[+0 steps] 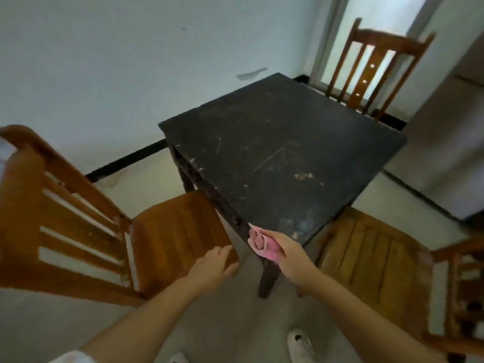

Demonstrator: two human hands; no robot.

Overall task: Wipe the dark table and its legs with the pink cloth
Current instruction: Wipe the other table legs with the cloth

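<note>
At the far left stands a slatted chair (78, 218) of glossy orange-brown wood. The left hand (213, 263) lies flat on the front corner of its seat, fingers straight and slightly spread, gripping nothing. Just right of it, the right hand (285, 251) clutches the crumpled pink cloth (262, 244) and presses it against the near corner of the square table (282, 158), at the top of the chunky dark leg (268, 276). The matte black tabletop is scuffed and scratched, with pale chips. A duller wooden chair (372, 260) sits to the right.
</note>
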